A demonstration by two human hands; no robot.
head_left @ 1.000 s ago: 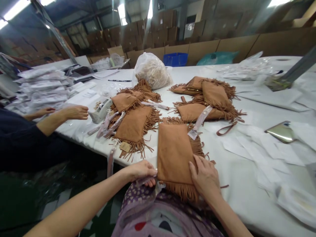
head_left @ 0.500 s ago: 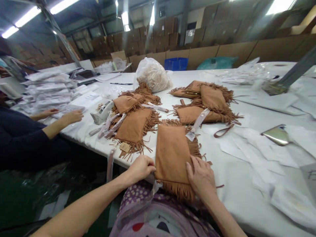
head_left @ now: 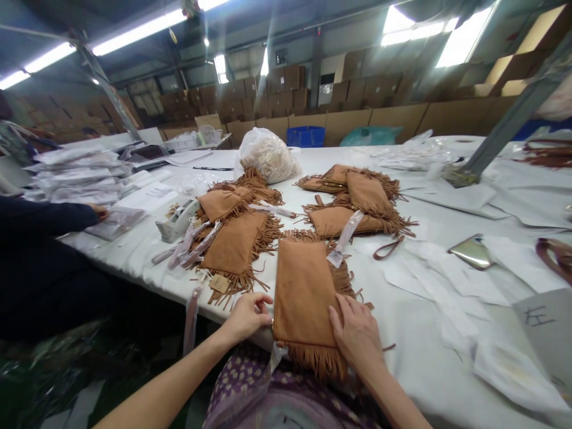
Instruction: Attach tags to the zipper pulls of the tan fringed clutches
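A tan fringed pouch (head_left: 304, 292) lies flat at the table's front edge, its lower fringe toward me. My left hand (head_left: 251, 314) is at its left edge, fingertips pinched beside a small metal piece; what they grip is too small to make out. Spread on the pouch's right side, my right hand (head_left: 356, 326) has its fingers resting on the leather. A plastic-wrapped strap (head_left: 273, 360) hangs from the pouch's lower left corner. More fringed pouches lie behind to the left (head_left: 235, 241) and to the right (head_left: 369, 193), with wrapped straps among them.
A grey tape dispenser (head_left: 177, 221) and a filled plastic bag (head_left: 267, 156) stand beyond the left pouches. At far left, a person's dark sleeve (head_left: 44, 215) reaches toward packed bags (head_left: 80, 173). White sheets and a shiny metallic piece (head_left: 472, 251) lie on the right.
The view has tilted up and turned slightly right. My hands remain at the pouch's two sides. The other person's arm has shifted, with the hand now by the packed bags.
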